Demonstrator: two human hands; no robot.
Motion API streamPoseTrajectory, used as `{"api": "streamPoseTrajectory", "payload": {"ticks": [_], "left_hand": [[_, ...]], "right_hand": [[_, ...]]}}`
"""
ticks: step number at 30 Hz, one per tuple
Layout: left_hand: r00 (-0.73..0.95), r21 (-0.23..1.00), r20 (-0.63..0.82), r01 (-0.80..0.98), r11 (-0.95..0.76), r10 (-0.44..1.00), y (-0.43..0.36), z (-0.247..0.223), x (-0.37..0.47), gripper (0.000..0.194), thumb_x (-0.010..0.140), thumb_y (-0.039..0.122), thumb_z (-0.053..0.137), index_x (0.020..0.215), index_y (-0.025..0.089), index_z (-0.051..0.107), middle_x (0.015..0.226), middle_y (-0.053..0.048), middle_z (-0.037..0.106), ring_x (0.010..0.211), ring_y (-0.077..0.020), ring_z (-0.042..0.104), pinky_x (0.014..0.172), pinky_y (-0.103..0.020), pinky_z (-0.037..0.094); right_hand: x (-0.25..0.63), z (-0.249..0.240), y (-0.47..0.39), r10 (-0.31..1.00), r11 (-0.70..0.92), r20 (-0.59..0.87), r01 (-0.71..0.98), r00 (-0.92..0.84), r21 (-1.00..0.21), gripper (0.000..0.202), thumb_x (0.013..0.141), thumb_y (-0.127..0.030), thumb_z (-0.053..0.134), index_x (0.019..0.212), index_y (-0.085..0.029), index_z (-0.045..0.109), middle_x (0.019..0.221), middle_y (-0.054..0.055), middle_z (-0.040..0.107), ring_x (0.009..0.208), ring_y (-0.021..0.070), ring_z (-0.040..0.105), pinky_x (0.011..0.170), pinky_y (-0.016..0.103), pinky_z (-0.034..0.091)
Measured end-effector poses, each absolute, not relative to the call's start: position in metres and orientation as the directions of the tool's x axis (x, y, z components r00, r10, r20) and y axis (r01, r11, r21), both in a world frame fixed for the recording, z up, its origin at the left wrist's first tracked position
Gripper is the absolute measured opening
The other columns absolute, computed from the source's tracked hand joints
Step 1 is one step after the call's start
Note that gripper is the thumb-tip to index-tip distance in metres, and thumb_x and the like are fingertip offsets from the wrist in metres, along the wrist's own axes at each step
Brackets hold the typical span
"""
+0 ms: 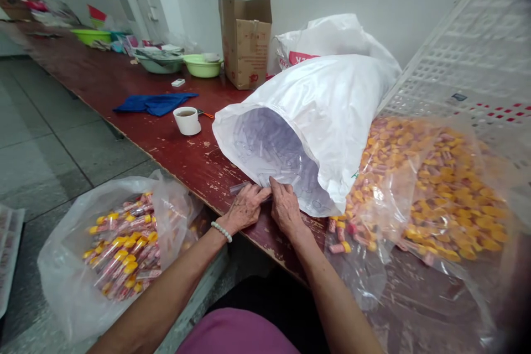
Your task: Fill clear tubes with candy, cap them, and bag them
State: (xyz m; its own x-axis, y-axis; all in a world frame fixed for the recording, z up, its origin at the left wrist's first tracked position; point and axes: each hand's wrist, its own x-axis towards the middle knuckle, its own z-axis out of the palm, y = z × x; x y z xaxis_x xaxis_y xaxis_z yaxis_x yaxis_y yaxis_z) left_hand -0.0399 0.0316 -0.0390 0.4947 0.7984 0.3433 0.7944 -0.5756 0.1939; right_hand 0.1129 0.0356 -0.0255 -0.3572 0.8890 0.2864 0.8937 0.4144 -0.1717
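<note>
My left hand (pixel 248 206), with a beaded bracelet on its wrist, is closed at the table's front edge. A clear plastic tube (pixel 238 188) sticks out from its far-left side. My right hand (pixel 286 207) is right beside it, fingers bent and fingertips close to the left ones; whatever lies under them is hidden. Just beyond both hands gapes the mouth of a white sack (pixel 327 105) lying on its side, with many empty clear tubes (pixel 269 163) inside. To the right, a clear bag (pixel 379 177) holds pink pieces and yellow caps, with a few capped pink tubes (pixel 340 247) near its edge.
Below left, an open plastic bag (pixel 62 265) holds filled, yellow-capped tubes (pixel 124 254). On the red table (pixel 166 144) stand a cup of dark liquid (pixel 187 121), a blue cloth (pixel 155 103), green basins (pixel 202 66) and a cardboard box (pixel 251 47). A white perforated crate (pixel 460 61) leans at the right.
</note>
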Motion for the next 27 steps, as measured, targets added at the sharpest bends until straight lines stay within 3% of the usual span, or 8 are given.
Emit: {"api": "streamPoseTrajectory", "payload": {"ticks": [2,6,10,13,15,19,22,27], "left_hand": [[0.458,0.204,0.396,0.801,-0.563,0.796,0.028,-0.042,-0.041,0.055,0.073,0.007,0.041,0.128,0.014,0.041,0.112,-0.013,0.053,0.106,-0.0262,0.045,0.096,-0.044,0.038],[0.407,0.180,0.393,0.845,-0.503,0.825,0.026,-0.043,-0.039,0.046,0.072,0.011,0.043,0.118,0.010,0.047,0.108,-0.015,0.054,0.103,-0.0281,0.045,0.095,-0.043,0.038],[0.361,0.194,0.365,0.872,-0.450,0.858,0.025,-0.040,-0.037,0.043,0.073,0.008,0.041,0.115,0.010,0.050,0.099,-0.014,0.056,0.094,-0.0270,0.049,0.089,-0.042,0.041],[0.242,0.319,0.399,0.868,-0.382,0.884,0.019,-0.040,-0.040,0.038,0.081,0.010,0.039,0.116,0.014,0.051,0.100,-0.012,0.060,0.095,-0.0261,0.052,0.087,-0.042,0.042],[0.084,0.512,0.428,0.798,-0.318,0.900,0.014,-0.040,-0.045,0.033,0.085,0.016,0.042,0.117,0.018,0.049,0.102,-0.010,0.062,0.098,-0.0241,0.055,0.089,-0.041,0.042],[-0.151,0.900,0.296,0.376,-0.222,0.943,0.003,-0.040,-0.056,0.029,0.085,0.025,0.048,0.113,0.021,0.041,0.110,-0.009,0.064,0.099,-0.0176,0.061,0.084,-0.034,0.048],[-0.164,0.945,0.220,0.281,-0.168,0.962,-0.002,-0.037,-0.060,0.032,0.082,0.024,0.054,0.110,0.022,0.039,0.112,-0.008,0.065,0.097,-0.0165,0.063,0.086,-0.034,0.048],[-0.065,0.867,0.264,0.453,-0.207,0.962,-0.007,-0.029,-0.059,0.022,0.080,0.025,0.056,0.101,0.021,0.053,0.100,-0.004,0.067,0.090,-0.0165,0.063,0.086,-0.032,0.048]], "right_hand": [[0.113,-0.028,0.034,0.891,0.407,0.288,0.898,-0.350,-0.169,0.056,0.083,-0.007,0.037,0.139,-0.010,0.034,0.124,0.015,0.055,0.106,0.0266,0.044,0.085,0.037,0.043],[0.110,-0.027,0.026,0.873,0.415,0.340,0.899,-0.350,-0.139,0.057,0.083,-0.010,0.041,0.139,-0.012,0.033,0.132,0.014,0.048,0.113,0.0279,0.039,0.089,0.039,0.038],[0.106,-0.024,0.019,0.841,0.472,0.352,0.875,-0.410,-0.110,0.045,0.086,-0.013,0.040,0.131,-0.017,0.043,0.112,0.013,0.056,0.101,0.0259,0.044,0.085,0.038,0.036],[0.108,-0.026,0.018,0.860,0.440,0.355,0.886,-0.368,-0.146,0.037,0.086,-0.012,0.040,0.121,-0.016,0.050,0.100,0.012,0.056,0.091,0.0245,0.046,0.081,0.037,0.037],[0.111,-0.029,0.017,0.872,0.414,0.360,0.892,-0.330,-0.184,0.034,0.083,-0.010,0.042,0.114,-0.015,0.052,0.098,0.010,0.055,0.089,0.0230,0.047,0.079,0.034,0.038],[0.121,-0.034,0.019,0.905,0.310,0.382,0.906,-0.188,-0.289,0.033,0.077,-0.005,0.038,0.107,-0.011,0.051,0.098,0.011,0.052,0.090,0.0204,0.048,0.079,0.031,0.040],[0.121,-0.029,0.023,0.914,0.255,0.389,0.906,-0.112,-0.337,0.029,0.080,-0.005,0.035,0.102,-0.010,0.052,0.095,0.011,0.053,0.093,0.0204,0.049,0.082,0.031,0.041],[0.101,-0.015,0.028,0.919,0.293,0.355,0.901,-0.172,-0.321,0.026,0.087,-0.023,0.044,0.110,-0.018,0.054,0.106,0.009,0.054,0.094,0.0196,0.053,0.078,0.028,0.042]]}}
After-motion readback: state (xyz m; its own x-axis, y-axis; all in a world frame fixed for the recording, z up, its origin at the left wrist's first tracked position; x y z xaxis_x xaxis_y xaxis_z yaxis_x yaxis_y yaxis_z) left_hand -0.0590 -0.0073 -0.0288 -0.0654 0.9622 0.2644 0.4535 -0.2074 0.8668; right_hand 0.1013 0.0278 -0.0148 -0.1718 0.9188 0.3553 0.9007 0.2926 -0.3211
